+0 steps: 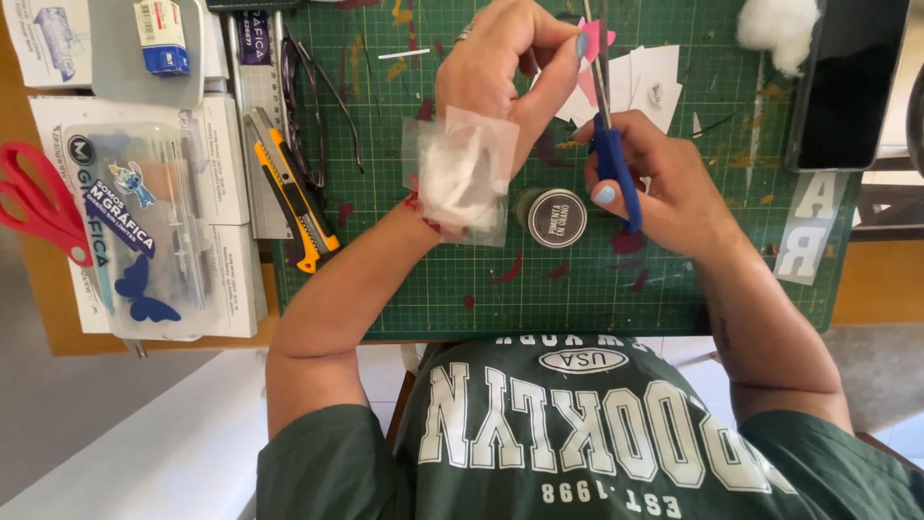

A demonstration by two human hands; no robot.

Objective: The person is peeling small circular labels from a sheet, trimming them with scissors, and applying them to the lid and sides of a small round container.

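- Your left hand (500, 58) pinches a small pink paper piece (591, 39) above the green cutting mat (577, 279).
- Your right hand (664, 183) grips blue-handled scissors (608, 144), whose blades are at the paper.
- Risk: your fingertips (580, 45) sit very near the blades; a slip could nick them or tear the paper.
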